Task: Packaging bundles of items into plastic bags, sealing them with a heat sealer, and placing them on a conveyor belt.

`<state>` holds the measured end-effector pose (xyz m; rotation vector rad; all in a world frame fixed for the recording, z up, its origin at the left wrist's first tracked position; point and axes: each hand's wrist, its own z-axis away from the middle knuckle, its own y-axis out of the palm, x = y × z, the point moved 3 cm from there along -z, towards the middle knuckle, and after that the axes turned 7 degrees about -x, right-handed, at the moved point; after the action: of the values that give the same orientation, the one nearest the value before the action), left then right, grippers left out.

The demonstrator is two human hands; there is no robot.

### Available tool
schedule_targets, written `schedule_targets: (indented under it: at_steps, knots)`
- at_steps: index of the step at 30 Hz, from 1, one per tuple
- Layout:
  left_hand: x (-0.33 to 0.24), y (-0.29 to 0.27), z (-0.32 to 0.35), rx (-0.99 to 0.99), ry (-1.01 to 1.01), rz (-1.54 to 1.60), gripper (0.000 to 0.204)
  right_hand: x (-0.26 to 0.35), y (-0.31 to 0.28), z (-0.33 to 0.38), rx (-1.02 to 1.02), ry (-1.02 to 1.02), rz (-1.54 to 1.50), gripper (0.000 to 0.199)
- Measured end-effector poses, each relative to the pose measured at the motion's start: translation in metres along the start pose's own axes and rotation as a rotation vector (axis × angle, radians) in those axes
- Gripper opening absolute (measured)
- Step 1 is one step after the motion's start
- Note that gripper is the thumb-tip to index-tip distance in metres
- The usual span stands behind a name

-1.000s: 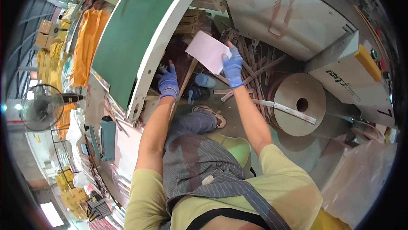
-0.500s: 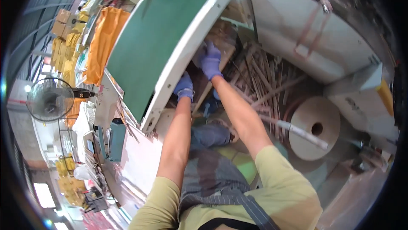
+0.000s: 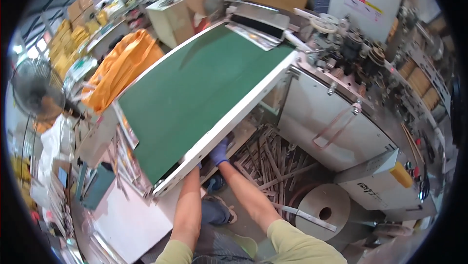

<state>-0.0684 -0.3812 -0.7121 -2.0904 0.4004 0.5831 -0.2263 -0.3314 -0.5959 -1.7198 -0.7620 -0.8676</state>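
right hand [image 3: 219,152] under green belt [image 3: 200,91]

Reaching left forearm [image 3: 187,210] up to white conveyor rail [image 3: 243,111], with left hand hidden beneath. Slanting right forearm [image 3: 248,191] inward, with blue-gloved right hand [image 3: 219,153] partly under same rail; too obscured at the fingers to read any grip.

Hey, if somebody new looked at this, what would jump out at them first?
Probably the broad green belt, slanting across the middle inside its white frame. Next, perhaps, the bright orange sack beyond its left side and the large round roll at lower right. Below the frame's near edge, the gloved right hand reaches in, partly hidden.
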Motion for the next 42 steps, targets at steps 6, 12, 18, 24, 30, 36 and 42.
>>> schedule_targets:
  at_steps: [6,12,18,24,30,36,42]
  knots:
    - [-0.073,0.023,-0.004,-0.134,-0.117,0.057,0.049,-0.078,-0.066,-0.047,-0.362,0.199,-0.391,0.033]
    - [-0.02,-0.021,-0.014,0.074,0.086,0.065,0.047,0.009,-0.127,-0.033,-0.85,0.096,-0.56,0.037]
    - [-0.196,-0.092,0.002,0.443,0.257,-0.321,0.065,-0.045,-0.123,0.018,-0.914,0.324,-0.373,0.036]
    - [-0.199,-0.121,0.03,0.491,0.486,-0.505,0.071,-0.083,-0.121,0.034,-0.95,0.382,-0.951,0.037]
    - [-0.212,-0.126,0.023,0.362,0.448,-0.312,0.071,-0.093,-0.113,0.022,-0.656,0.547,-1.129,0.034]
    - [-0.165,-0.12,-0.013,0.317,-0.044,-0.137,0.076,-0.072,-0.129,0.017,-0.66,0.311,-0.802,0.035]
    - [-0.169,-0.1,-0.014,0.392,-0.036,-0.084,0.077,-0.084,-0.139,0.02,-0.66,0.396,-0.918,0.035]
